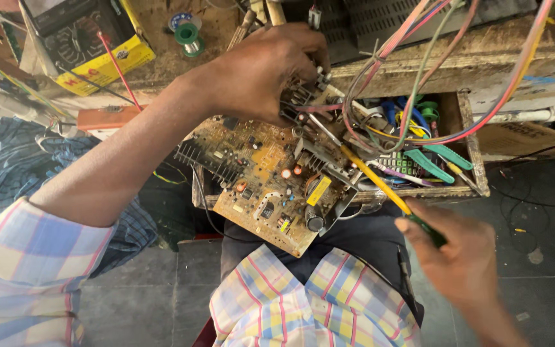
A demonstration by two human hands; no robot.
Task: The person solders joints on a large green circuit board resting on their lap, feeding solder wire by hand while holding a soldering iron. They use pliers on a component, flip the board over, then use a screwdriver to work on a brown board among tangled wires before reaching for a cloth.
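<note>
Circuit board [271, 186] worked over an open wooden drawer [476, 160].
Board's far edge is gripped by the left hand [264, 71]; a yellow-shafted screwdriver [374, 177] is held closed in the right hand [457, 257], tip set among the components.

A circuit board [271, 180] lies tilted across the near left corner of an open wooden drawer [473, 154], overhanging its front edge above the person's lap. The left hand [261, 74] rests on the board's far edge. A screwdriver [370, 173] runs from the right hand [460, 257], before the drawer's front edge, up and left onto the board. Loose wires [419, 77] arc from the workbench [419, 61] behind into the drawer. A solder spool [187, 33] and a multimeter [75, 32] sit at the bench's far left.
</note>
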